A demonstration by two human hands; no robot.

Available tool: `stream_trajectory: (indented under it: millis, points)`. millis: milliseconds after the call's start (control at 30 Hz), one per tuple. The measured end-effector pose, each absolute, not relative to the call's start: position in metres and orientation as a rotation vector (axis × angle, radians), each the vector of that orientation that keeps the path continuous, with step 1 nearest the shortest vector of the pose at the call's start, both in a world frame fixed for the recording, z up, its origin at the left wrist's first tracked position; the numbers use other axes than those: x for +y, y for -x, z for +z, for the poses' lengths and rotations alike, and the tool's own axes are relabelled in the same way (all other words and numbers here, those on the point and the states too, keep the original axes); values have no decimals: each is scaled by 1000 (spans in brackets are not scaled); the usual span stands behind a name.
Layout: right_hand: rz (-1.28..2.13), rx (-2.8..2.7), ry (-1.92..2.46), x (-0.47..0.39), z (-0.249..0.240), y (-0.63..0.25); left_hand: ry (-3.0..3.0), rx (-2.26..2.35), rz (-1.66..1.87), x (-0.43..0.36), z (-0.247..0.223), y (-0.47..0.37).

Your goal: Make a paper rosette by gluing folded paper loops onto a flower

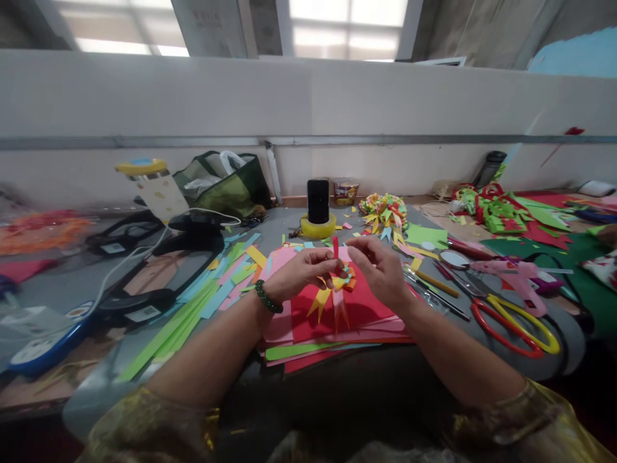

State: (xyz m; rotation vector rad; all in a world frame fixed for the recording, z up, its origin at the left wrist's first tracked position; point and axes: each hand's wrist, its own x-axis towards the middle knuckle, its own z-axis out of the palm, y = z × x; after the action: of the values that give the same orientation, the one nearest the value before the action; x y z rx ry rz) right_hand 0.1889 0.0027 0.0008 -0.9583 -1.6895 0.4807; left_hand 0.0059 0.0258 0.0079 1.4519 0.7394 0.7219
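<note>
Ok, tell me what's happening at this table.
Two bare hands, left and right, are working with narrow paper pieces; a red strip stands up between them. Just below, yellow and pink pointed paper tails lie over red paper. Cut strips lie to the left, scissors and a pink glue gun to the right.

One head-worn view — looking forward and down from above the forearms, at arm's length.
</note>
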Motion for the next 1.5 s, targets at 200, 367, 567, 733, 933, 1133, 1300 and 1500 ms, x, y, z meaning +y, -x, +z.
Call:
stream_trajectory:
  millis: [200, 367, 567, 733, 933, 1133, 1300, 1500]
  points:
    - [920, -1703, 884, 17, 10, -190, -1501, 655, 631, 23, 10, -6]
    - [924, -1559, 907, 18, 4, -189, -1470, 700, 647, 25, 10, -6]
    - [940, -1554, 906, 20, 3, -191, -1544, 747, 650, 26, 9, -4]
    - [908, -1531, 916, 22, -2, -190, -1592, 783, 672, 27, 7, -5]
    - [922, -1504, 921, 23, -4, -191, -1621, 819, 665, 26, 10, -5]
    - [904, -1565, 909, 22, -4, -191, -1636, 789, 638, 24, 12, -4]
    - [877, -1516, 947, 23, -5, -190, -1623, 795, 681, 24, 10, -7]
    - [891, -1500, 934, 20, -3, -188, -1553, 797, 731, 25, 8, -7]
